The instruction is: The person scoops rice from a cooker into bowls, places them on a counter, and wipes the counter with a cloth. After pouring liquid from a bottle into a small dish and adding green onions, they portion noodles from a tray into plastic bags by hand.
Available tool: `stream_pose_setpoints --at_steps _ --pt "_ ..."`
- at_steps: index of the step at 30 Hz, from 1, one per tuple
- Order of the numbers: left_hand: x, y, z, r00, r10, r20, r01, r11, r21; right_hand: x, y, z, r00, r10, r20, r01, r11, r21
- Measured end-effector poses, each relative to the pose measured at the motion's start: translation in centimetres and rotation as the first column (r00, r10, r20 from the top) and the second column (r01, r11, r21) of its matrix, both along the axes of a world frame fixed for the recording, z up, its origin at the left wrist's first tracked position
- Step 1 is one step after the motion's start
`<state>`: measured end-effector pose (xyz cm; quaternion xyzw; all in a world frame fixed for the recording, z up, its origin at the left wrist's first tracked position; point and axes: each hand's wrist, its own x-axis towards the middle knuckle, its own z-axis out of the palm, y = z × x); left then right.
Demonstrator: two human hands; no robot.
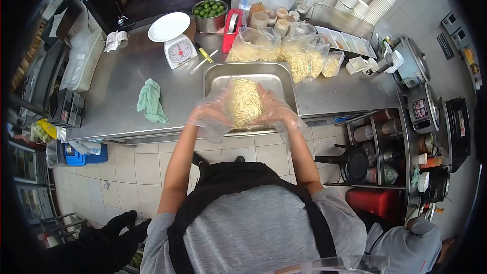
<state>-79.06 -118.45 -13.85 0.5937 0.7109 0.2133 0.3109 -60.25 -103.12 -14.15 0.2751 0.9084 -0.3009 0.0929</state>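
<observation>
A stainless steel pan (213, 74) sits at the front edge of the counter, with a thick pile of pale yellow noodles (246, 102) in its middle. Both of my hands wear loose clear plastic gloves. My left hand (217, 110) cups the left side of the pile, while my right hand (273, 108) presses against its right side. The noodles are gripped between the two hands, fingers pointing away from me. Bagged noodles (298, 64) lie just behind the pan's right corner.
Behind the pan stand a dial scale (180, 52) with a white plate (169, 27), a pot of green limes (210, 22) and a red tape dispenser (233, 31). A green cloth (151, 101) lies to the left. A pan handle (329, 160) juts from the right shelf. Other people stand behind me.
</observation>
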Motion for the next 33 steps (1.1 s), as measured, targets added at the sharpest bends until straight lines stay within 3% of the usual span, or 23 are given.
stream_pose_setpoints --at_steps 1,3,4,7,10,12,17,20,21,24,25,28,29,31,33 --pt "0.2 0.7 -1.7 0.996 0.012 0.084 -0.022 0.992 0.128 -0.2 1.1 -6.1 0.962 0.056 -0.267 -0.048 0.998 0.037" --pt "0.6 2.4 -5.1 0.967 0.003 0.253 -0.100 0.922 0.374 -0.9 0.0 -5.5 0.959 -0.008 -0.284 0.023 0.998 0.051" --pt "0.4 2.6 -5.5 0.970 -0.001 0.244 -0.096 0.918 0.385 -1.1 -0.3 -5.2 0.956 -0.038 -0.292 0.057 0.997 0.057" --pt "0.1 2.6 -6.0 0.976 0.029 0.216 -0.122 0.893 0.433 -1.5 0.3 -5.4 0.829 -0.121 -0.547 0.038 0.986 -0.161" --pt "0.6 3.4 -6.1 0.969 0.103 0.223 -0.209 0.821 0.532 -2.2 -0.6 -5.2 0.784 -0.163 -0.599 0.228 0.973 0.034" --pt "0.8 3.7 -6.0 0.953 0.127 0.274 -0.269 0.770 0.579 -1.9 -0.4 -4.3 0.779 -0.119 -0.615 0.199 0.978 0.063" --pt "1.0 1.6 -1.5 0.978 0.204 0.043 -0.187 0.765 0.616 -0.5 -0.1 0.5 0.838 0.014 -0.546 0.117 0.972 0.203" --pt "0.2 1.5 -3.3 0.983 0.169 -0.069 -0.106 0.837 0.536 0.7 0.7 0.8 0.916 0.061 -0.397 -0.007 0.991 0.135" --pt "0.4 1.5 -3.0 0.986 0.142 -0.087 -0.083 0.870 0.485 0.4 0.1 1.8 0.956 -0.003 -0.295 0.007 1.000 0.013" --pt "2.7 1.9 -2.0 0.994 0.102 0.043 -0.108 0.827 0.551 -1.1 -1.6 -1.4 0.930 0.124 -0.347 0.018 0.925 0.379" --pt "2.9 2.1 -2.6 0.994 0.072 0.083 -0.107 0.810 0.577 -1.8 -2.1 -2.1 0.892 0.026 -0.451 0.131 0.941 0.313" --pt "1.9 2.1 -3.9 0.995 0.055 0.082 -0.092 0.819 0.567 -2.8 -0.5 -3.1 0.890 -0.092 -0.447 0.189 0.965 0.180" --pt "1.9 2.0 -4.2 0.992 0.121 0.043 -0.123 0.807 0.577 -2.8 0.1 -3.3 0.848 -0.185 -0.497 0.196 0.980 -0.030" --pt "2.6 1.7 -2.2 0.969 0.246 -0.037 -0.174 0.779 0.602 -2.2 1.2 -3.0 0.750 -0.398 -0.528 0.162 0.885 -0.437" --pt "2.4 2.0 -5.7 0.920 0.335 -0.201 -0.215 0.864 0.456 -1.7 1.8 -2.8 0.629 -0.509 -0.588 -0.101 0.697 -0.710"
